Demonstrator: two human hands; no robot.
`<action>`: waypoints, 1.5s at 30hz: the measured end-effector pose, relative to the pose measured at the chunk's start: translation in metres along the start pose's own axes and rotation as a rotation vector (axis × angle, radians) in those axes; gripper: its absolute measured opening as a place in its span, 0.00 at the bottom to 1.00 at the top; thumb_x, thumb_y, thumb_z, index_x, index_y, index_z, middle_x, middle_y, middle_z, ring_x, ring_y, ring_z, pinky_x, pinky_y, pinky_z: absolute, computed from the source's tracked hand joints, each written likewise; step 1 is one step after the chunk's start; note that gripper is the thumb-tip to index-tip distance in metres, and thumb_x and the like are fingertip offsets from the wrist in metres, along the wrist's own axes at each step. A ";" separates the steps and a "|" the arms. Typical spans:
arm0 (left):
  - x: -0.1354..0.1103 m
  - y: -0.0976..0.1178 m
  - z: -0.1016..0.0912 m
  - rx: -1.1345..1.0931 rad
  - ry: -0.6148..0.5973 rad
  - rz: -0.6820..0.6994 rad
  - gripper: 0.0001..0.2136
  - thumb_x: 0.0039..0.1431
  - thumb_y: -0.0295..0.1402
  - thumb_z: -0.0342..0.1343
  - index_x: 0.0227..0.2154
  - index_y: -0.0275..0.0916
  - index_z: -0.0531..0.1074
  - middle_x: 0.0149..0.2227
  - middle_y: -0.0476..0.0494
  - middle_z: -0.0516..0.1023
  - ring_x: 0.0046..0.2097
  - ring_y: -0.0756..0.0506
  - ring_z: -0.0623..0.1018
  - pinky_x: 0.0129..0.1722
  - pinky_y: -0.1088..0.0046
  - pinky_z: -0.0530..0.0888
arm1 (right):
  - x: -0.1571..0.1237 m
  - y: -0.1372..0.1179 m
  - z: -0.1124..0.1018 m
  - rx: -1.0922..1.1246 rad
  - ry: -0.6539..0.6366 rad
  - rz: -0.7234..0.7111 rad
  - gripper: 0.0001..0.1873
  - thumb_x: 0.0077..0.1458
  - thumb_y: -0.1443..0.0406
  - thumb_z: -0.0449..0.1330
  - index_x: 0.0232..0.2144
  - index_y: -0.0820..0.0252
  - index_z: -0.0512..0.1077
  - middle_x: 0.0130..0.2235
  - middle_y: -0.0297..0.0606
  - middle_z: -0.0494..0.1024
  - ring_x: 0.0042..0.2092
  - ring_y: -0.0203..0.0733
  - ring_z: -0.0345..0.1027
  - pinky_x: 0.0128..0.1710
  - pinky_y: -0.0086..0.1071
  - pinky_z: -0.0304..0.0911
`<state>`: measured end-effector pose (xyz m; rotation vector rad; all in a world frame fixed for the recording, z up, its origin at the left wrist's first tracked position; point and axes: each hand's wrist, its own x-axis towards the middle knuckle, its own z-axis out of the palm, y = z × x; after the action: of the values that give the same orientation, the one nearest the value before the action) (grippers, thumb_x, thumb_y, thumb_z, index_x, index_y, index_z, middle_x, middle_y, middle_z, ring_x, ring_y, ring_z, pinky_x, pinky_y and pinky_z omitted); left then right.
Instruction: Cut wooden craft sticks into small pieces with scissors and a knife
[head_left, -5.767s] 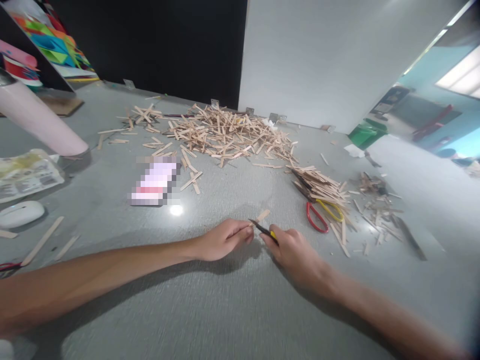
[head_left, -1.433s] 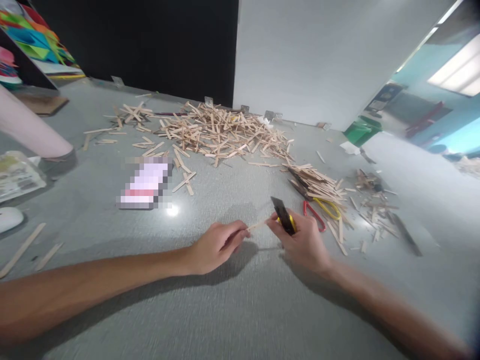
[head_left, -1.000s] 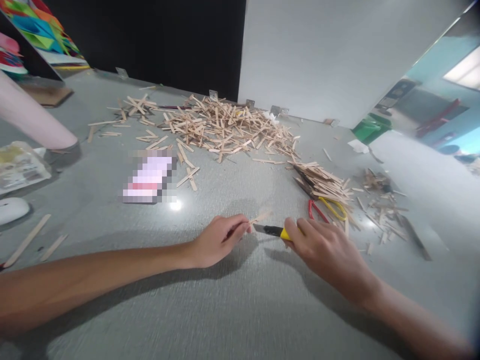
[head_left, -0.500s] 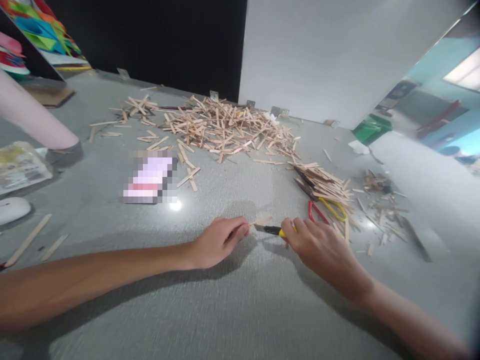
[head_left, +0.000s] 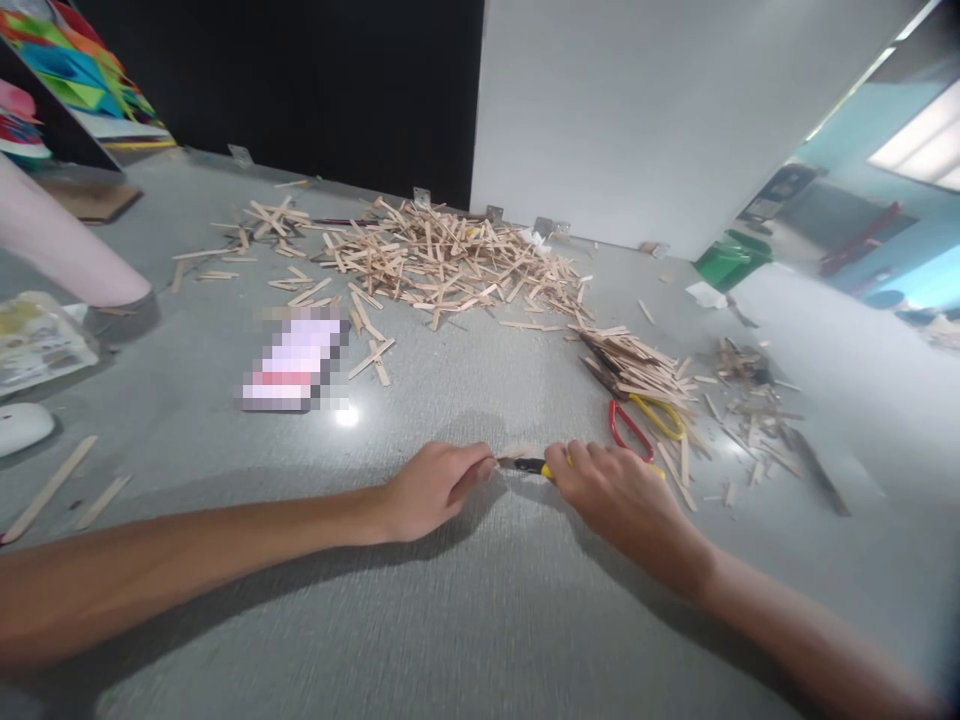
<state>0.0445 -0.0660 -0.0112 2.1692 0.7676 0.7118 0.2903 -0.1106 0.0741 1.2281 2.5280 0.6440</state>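
Between thumb and fingers, my left hand (head_left: 435, 490) pinches one end of a thin wooden stick (head_left: 525, 450) just above the grey table. My right hand (head_left: 611, 490) is wrapped round the yellow and black handle of a utility knife (head_left: 532, 466). Its blade points left and lies against the stick, close to my left fingertips. Scissors with red and yellow handles (head_left: 628, 428) lie behind my right hand, their blades partly under a bundle of wooden sticks (head_left: 637, 362).
A large heap of sticks (head_left: 450, 250) spreads along the back by the black and white panels. A phone (head_left: 296, 360), blurred out, lies left of centre. A white mouse (head_left: 24, 428) and a pale roll (head_left: 71, 240) are at the left. Wood scraps (head_left: 757, 410) litter the right.
My right hand and the knife have moved left, bringing the blade nearer to my left fingertips along the stick. The whole view has shifted slightly.
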 end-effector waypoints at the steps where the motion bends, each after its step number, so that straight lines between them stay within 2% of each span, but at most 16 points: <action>1: 0.000 -0.001 0.000 0.003 0.005 -0.006 0.16 0.79 0.34 0.44 0.33 0.39 0.69 0.24 0.56 0.65 0.24 0.52 0.62 0.27 0.76 0.59 | -0.002 0.000 -0.001 0.008 0.005 0.002 0.14 0.57 0.81 0.58 0.35 0.59 0.75 0.27 0.38 0.78 0.26 0.45 0.75 0.24 0.39 0.44; 5: 0.001 -0.002 -0.002 0.010 0.041 -0.037 0.17 0.80 0.35 0.43 0.34 0.39 0.70 0.23 0.57 0.63 0.23 0.53 0.62 0.26 0.78 0.59 | -0.013 0.001 -0.008 0.035 0.055 0.038 0.13 0.57 0.81 0.59 0.34 0.59 0.74 0.27 0.38 0.78 0.26 0.46 0.75 0.25 0.38 0.46; 8: 0.000 -0.001 -0.003 0.011 0.077 -0.029 0.17 0.81 0.34 0.43 0.36 0.38 0.71 0.22 0.58 0.63 0.22 0.53 0.63 0.25 0.79 0.61 | -0.017 0.004 -0.009 0.132 0.094 0.131 0.08 0.62 0.76 0.62 0.34 0.60 0.74 0.29 0.38 0.78 0.27 0.45 0.74 0.26 0.37 0.46; 10: -0.001 0.001 -0.002 0.013 0.118 -0.011 0.16 0.81 0.34 0.43 0.38 0.38 0.72 0.24 0.56 0.67 0.23 0.53 0.67 0.26 0.78 0.64 | -0.013 0.008 -0.006 0.323 0.149 0.236 0.07 0.68 0.68 0.64 0.34 0.60 0.74 0.28 0.38 0.78 0.26 0.43 0.71 0.26 0.36 0.46; 12: -0.004 0.003 0.000 0.035 0.172 0.055 0.13 0.81 0.33 0.45 0.43 0.37 0.74 0.29 0.51 0.75 0.28 0.51 0.74 0.30 0.77 0.68 | -0.005 0.011 -0.001 0.619 0.177 0.355 0.14 0.70 0.60 0.64 0.31 0.60 0.74 0.26 0.36 0.77 0.25 0.40 0.68 0.26 0.34 0.49; 14: -0.006 0.004 0.002 0.105 0.232 0.189 0.10 0.80 0.31 0.47 0.48 0.36 0.74 0.34 0.45 0.80 0.32 0.49 0.78 0.33 0.75 0.72 | 0.004 0.012 0.004 0.981 0.114 0.423 0.17 0.70 0.57 0.63 0.29 0.59 0.75 0.24 0.33 0.76 0.24 0.37 0.67 0.27 0.31 0.54; 16: -0.007 0.006 0.003 0.189 0.283 0.310 0.09 0.80 0.28 0.48 0.50 0.36 0.74 0.35 0.43 0.81 0.32 0.49 0.79 0.33 0.75 0.73 | 0.011 0.011 0.007 1.311 -0.035 0.434 0.17 0.68 0.57 0.63 0.29 0.59 0.78 0.22 0.31 0.74 0.22 0.34 0.65 0.24 0.29 0.56; 18: -0.006 0.008 0.003 0.221 0.308 0.340 0.09 0.79 0.26 0.48 0.49 0.36 0.74 0.35 0.43 0.80 0.32 0.49 0.79 0.32 0.75 0.73 | 0.015 0.009 0.010 1.532 -0.157 0.444 0.15 0.66 0.57 0.63 0.31 0.59 0.79 0.21 0.28 0.71 0.20 0.33 0.62 0.20 0.27 0.55; 20: -0.005 0.010 0.001 0.196 0.313 0.332 0.08 0.78 0.25 0.49 0.49 0.36 0.73 0.37 0.42 0.80 0.34 0.48 0.80 0.33 0.75 0.75 | 0.016 0.007 0.011 1.633 -0.183 0.475 0.13 0.64 0.57 0.64 0.31 0.60 0.79 0.21 0.28 0.72 0.19 0.32 0.61 0.18 0.26 0.55; 24: -0.003 0.012 0.000 0.138 0.308 0.335 0.08 0.77 0.24 0.50 0.51 0.37 0.73 0.40 0.41 0.81 0.38 0.47 0.81 0.37 0.74 0.77 | 0.015 0.005 0.009 1.679 -0.098 0.528 0.12 0.59 0.58 0.68 0.32 0.61 0.78 0.23 0.28 0.72 0.20 0.31 0.60 0.18 0.25 0.55; 29: -0.005 0.011 0.000 0.107 0.307 0.305 0.08 0.76 0.24 0.53 0.53 0.38 0.72 0.42 0.41 0.81 0.41 0.46 0.81 0.40 0.72 0.78 | 0.014 0.001 0.008 1.659 -0.050 0.528 0.12 0.60 0.57 0.67 0.32 0.60 0.77 0.21 0.26 0.68 0.20 0.31 0.60 0.19 0.26 0.56; 35: -0.007 0.011 0.001 0.087 0.349 0.290 0.07 0.75 0.25 0.56 0.52 0.39 0.72 0.42 0.42 0.82 0.43 0.46 0.81 0.43 0.71 0.78 | 0.012 -0.006 0.009 1.598 0.016 0.529 0.10 0.61 0.58 0.67 0.33 0.60 0.78 0.25 0.30 0.73 0.22 0.32 0.62 0.21 0.27 0.58; 38: -0.008 0.009 0.002 0.044 0.405 0.174 0.07 0.74 0.29 0.58 0.52 0.39 0.72 0.42 0.43 0.81 0.40 0.47 0.81 0.41 0.73 0.78 | 0.010 -0.010 0.011 1.577 0.050 0.538 0.11 0.61 0.57 0.68 0.33 0.60 0.78 0.25 0.30 0.73 0.23 0.33 0.62 0.22 0.28 0.57; 41: -0.007 0.008 0.000 -0.073 0.420 0.001 0.08 0.72 0.35 0.63 0.47 0.39 0.73 0.36 0.47 0.79 0.35 0.49 0.78 0.35 0.75 0.75 | 0.009 -0.012 0.012 1.575 0.076 0.540 0.12 0.61 0.57 0.67 0.33 0.60 0.78 0.23 0.29 0.70 0.22 0.33 0.60 0.21 0.28 0.55; 45: 0.001 0.015 -0.007 -0.518 0.326 -0.249 0.12 0.69 0.41 0.66 0.41 0.37 0.76 0.32 0.47 0.81 0.32 0.49 0.79 0.32 0.76 0.74 | 0.009 -0.017 0.013 1.569 0.128 0.566 0.12 0.61 0.57 0.68 0.32 0.60 0.77 0.21 0.27 0.67 0.22 0.33 0.57 0.21 0.28 0.53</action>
<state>0.0455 -0.0710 0.0048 1.4831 0.8833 1.0165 0.2787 -0.1087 0.0546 2.3009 2.5372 -1.5939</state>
